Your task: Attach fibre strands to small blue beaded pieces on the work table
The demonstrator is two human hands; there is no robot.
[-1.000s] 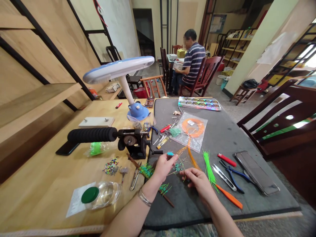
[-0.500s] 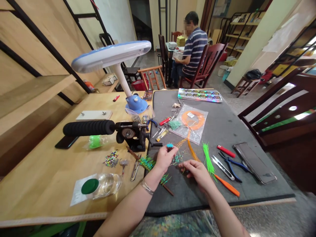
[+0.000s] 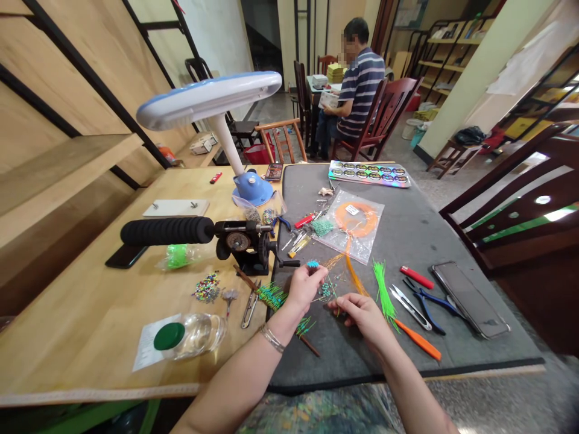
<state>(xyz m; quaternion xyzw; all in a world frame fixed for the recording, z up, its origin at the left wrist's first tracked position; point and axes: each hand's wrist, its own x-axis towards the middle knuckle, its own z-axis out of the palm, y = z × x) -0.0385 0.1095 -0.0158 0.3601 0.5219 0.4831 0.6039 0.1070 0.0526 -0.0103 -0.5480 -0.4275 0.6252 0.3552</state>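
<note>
My left hand (image 3: 305, 289) is closed, thumb and fingertips pinched together at a small turquoise-blue cluster (image 3: 312, 264) that shows just above the fingers. A thin greenish line (image 3: 333, 289) runs from near this pinch down to my right hand (image 3: 362, 313), whose thumb and index finger are pressed together on it. Between the hands, small teal beads (image 3: 325, 290) lie on the dark grey mat (image 3: 420, 235). Beneath my left wrist passes a brown stick (image 3: 310, 346) with green and turquoise strands tied along it. A bundle of orange line (image 3: 354, 271) lies just beyond my right hand.
Bright green strands (image 3: 383, 289), an orange-handled tool (image 3: 418, 340), thread snips (image 3: 411, 306), blue-handled pliers (image 3: 427, 304) and a phone (image 3: 470, 298) lie right. Left stand a hand-cranked winder (image 3: 239, 241), a lamp (image 3: 251, 190) and a green-lidded jar (image 3: 169, 337). Someone sits behind the table.
The whole view has shifted slightly, with things appearing a little further right. Both hands keep nearly the same pose and grip; my right hand's fingertips are slightly changed in position.
</note>
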